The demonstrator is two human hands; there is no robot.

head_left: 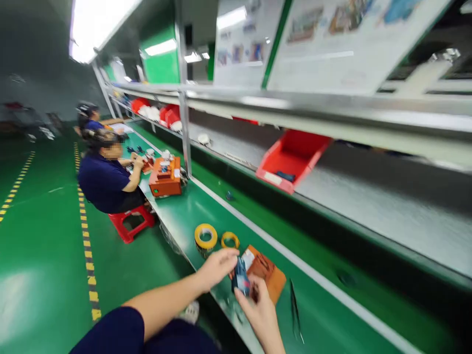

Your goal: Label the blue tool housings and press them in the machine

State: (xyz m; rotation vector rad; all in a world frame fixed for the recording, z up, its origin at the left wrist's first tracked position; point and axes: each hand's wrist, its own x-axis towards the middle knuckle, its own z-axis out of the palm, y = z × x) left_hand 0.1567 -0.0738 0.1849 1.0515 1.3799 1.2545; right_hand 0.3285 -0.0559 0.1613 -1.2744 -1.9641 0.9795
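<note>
Both hands hold small dark part (241,279) over orange block (266,275) on green bench (206,209): left hand (217,268) pinches top, right hand (260,307) grips bottom. Handling step seemingly mid-way; next move needs steady alignment. Tape rolls (205,237) near, tweezers (295,309) beside.

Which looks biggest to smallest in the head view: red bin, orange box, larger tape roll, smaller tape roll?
1. Red bin
2. Orange box, though it sits farther away
3. Larger tape roll
4. Smaller tape roll

Head view, angled down-left (close) over workbench (332,314)
</note>
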